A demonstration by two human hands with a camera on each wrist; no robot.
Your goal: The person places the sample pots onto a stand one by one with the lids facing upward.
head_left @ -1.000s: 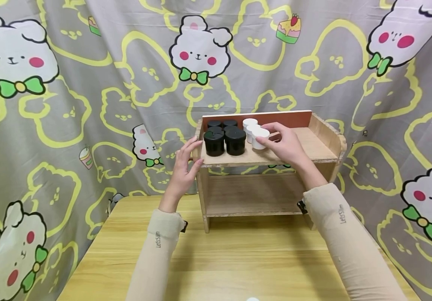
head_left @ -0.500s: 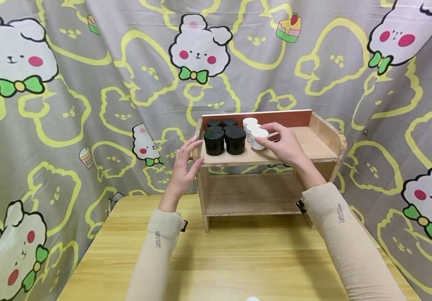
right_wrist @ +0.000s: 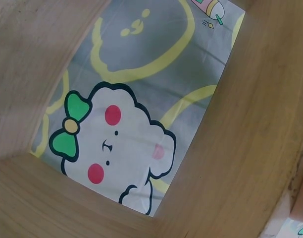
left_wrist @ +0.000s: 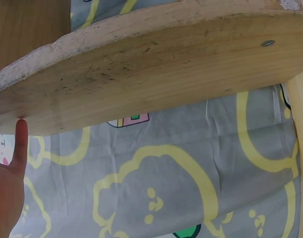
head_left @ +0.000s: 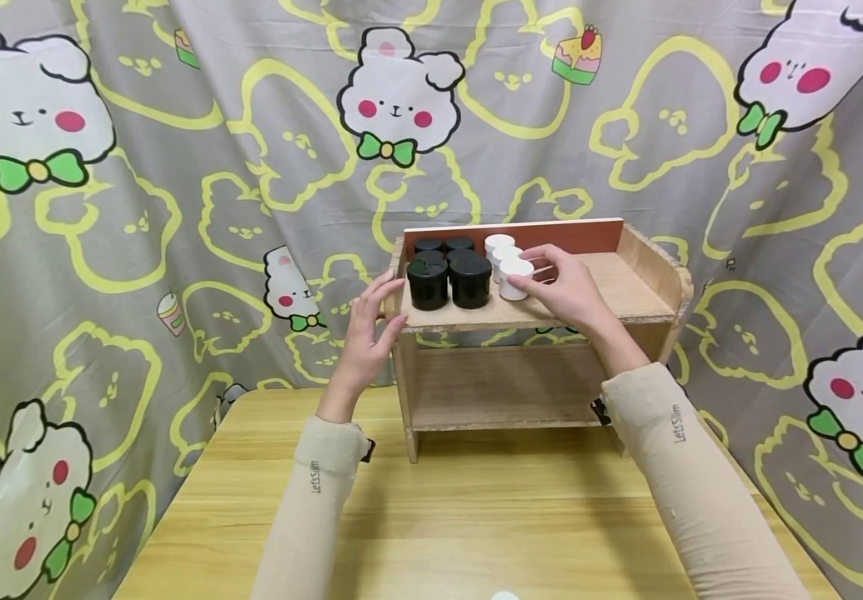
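Note:
In the head view, my right hand [head_left: 562, 283] holds a small white lidded jar [head_left: 514, 287] between thumb and fingers, low over the top board of a wooden shelf [head_left: 589, 302]. Behind that jar, more white jars [head_left: 500, 243] form a row running to the back. My left hand [head_left: 371, 329] rests with extended, spread fingers against the shelf's left end; in the left wrist view its fingertips touch the side panel [left_wrist: 156, 69]. Several black lidded jars [head_left: 470, 283] stand grouped at the left of the top board. The right wrist view shows the shelf's underside boards [right_wrist: 240, 124], not the jar.
The shelf's lower board [head_left: 506, 387] lies below the top one. Raised side walls [head_left: 652, 267] and a reddish back strip [head_left: 574, 239] bound the top. A white round thing [head_left: 504, 596] peeks in at the front of the wooden table [head_left: 476, 517]. A patterned curtain [head_left: 251, 125] hangs behind.
My right hand has shifted the front white jar slightly left, bringing it closer in line with the white jars behind. The left hand has stayed in place.

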